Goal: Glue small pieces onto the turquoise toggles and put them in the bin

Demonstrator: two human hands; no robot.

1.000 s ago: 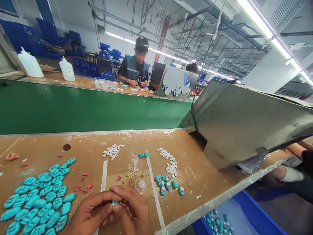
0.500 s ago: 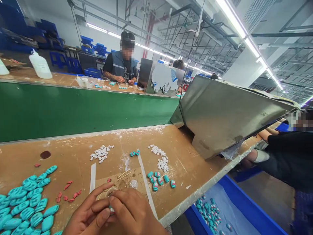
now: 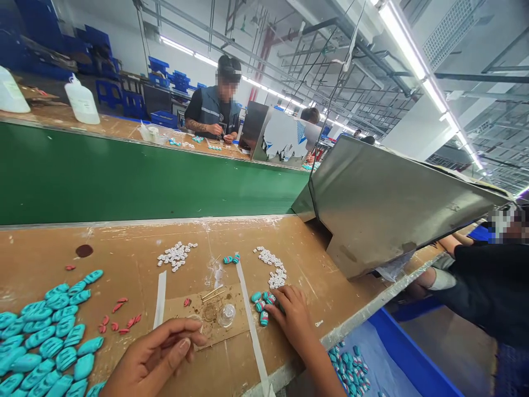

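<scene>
My left hand (image 3: 159, 353) hovers over the near edge of a piece of cardboard (image 3: 223, 331), its fingers loosely bent, the thumb apart and nothing visible between them. My right hand (image 3: 292, 317) reaches over a cluster of small teal pieces with pink and white faces (image 3: 263, 318), fingers spread and its thumb beside them. Part of that cluster is hidden under this hand, including whatever lies below the fingertips. On the cardboard stand a small clear cup (image 3: 226, 315) and thin sticks (image 3: 212, 293), with one red piece (image 3: 187, 302) nearby.
Plain teal pieces (image 3: 39, 336) and red bits (image 3: 118, 325) lie at left. White pieces form two groups, one left (image 3: 177, 255) and one right (image 3: 270, 262). A metal hood (image 3: 388, 204) rises at right; below is a blue bin (image 3: 397, 353). A co-worker (image 3: 215, 110) sits opposite.
My hands were together over the cardboard around a small piece. They have parted: my right hand has moved right to the faced teal pieces, and my left hand has loosened. The view shifted slightly.
</scene>
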